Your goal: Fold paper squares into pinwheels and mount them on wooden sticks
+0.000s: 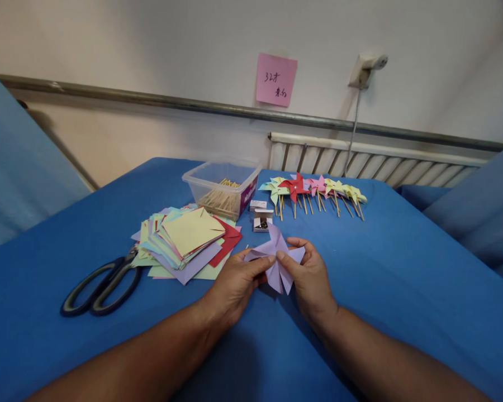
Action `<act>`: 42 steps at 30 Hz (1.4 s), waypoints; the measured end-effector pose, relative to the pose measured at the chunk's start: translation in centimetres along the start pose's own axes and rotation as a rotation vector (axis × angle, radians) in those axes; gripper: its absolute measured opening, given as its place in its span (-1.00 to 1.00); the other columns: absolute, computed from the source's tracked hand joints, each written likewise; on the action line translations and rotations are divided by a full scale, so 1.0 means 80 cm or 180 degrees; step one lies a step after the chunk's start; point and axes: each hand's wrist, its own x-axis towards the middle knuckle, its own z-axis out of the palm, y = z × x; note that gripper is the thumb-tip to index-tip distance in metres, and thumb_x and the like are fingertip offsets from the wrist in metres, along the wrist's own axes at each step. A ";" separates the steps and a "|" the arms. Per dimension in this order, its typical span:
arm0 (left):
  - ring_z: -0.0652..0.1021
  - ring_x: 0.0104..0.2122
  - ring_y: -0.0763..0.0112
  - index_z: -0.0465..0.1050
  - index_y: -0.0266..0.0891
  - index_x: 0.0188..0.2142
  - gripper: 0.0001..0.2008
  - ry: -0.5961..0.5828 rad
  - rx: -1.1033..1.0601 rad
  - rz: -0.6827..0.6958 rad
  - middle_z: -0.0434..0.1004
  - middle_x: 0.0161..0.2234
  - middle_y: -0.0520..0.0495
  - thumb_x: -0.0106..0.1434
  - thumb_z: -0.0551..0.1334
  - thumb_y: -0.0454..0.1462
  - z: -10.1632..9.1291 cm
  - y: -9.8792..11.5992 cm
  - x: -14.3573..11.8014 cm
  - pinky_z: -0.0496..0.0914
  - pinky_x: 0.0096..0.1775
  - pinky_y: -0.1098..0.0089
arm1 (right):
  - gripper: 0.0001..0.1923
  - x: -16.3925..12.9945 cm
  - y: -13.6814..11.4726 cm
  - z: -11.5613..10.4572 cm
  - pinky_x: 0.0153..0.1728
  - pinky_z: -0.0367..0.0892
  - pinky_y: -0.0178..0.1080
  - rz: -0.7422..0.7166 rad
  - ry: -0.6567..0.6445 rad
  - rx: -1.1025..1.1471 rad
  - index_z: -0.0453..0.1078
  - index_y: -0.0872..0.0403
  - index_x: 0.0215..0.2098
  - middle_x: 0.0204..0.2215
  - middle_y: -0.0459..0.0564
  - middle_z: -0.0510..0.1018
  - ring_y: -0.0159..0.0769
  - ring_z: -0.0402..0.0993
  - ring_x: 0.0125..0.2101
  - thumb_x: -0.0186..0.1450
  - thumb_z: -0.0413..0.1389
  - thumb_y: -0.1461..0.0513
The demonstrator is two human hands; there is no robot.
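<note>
A lilac paper pinwheel [275,258] is held just above the blue cloth, in front of me. My left hand [233,285] pinches its left side with thumb and fingers. My right hand [308,279] grips its right side, the thumb pressing near the centre. To the left lies a pile of coloured paper squares [188,240], with a yellow sheet on top. Beyond the hands stand two small white boxes [262,218], one open with small dark pins inside.
Black scissors [103,283] lie at the left on the blue table [402,279]. A clear plastic tub [222,187] holds wooden sticks. A row of finished pinwheels [314,192] on sticks lies at the back right. A pink note [275,79] hangs on the wall.
</note>
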 end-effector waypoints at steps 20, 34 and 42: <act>0.53 -0.43 0.36 0.52 -0.34 -0.34 -0.82 -0.0035 0.0091 0.0221 0.56 -0.42 -0.08 0.02 0.36 -0.31 -0.016 0.025 -0.001 0.41 -0.31 0.35 | -0.89 -0.009 0.003 -0.021 -0.28 0.28 -0.26 -0.0857 -0.1296 -0.0856 0.43 0.03 -0.25 -0.37 -0.08 0.48 -0.34 0.38 -0.35 0.25 0.18 0.19; 0.52 -0.43 0.34 0.53 -0.35 -0.30 -0.71 0.0022 0.0698 0.0132 0.51 -0.48 -0.06 -0.02 0.40 -0.23 -0.018 0.016 0.002 0.37 -0.29 0.33 | -0.75 0.007 0.007 -0.020 -0.19 0.32 -0.19 -0.0628 -0.0997 -0.0888 0.35 0.06 -0.56 -0.32 0.00 0.53 -0.22 0.44 -0.26 0.08 0.28 0.11; 0.53 -0.45 0.33 0.53 -0.35 -0.29 -0.70 0.0169 0.0903 0.0109 0.58 -0.41 -0.13 -0.05 0.40 -0.26 -0.017 0.017 0.001 0.38 -0.33 0.33 | -0.79 0.008 0.003 -0.021 -0.23 0.31 -0.24 -0.0766 -0.0948 -0.1222 0.33 0.06 -0.60 -0.33 -0.02 0.54 -0.27 0.46 -0.30 0.08 0.24 0.17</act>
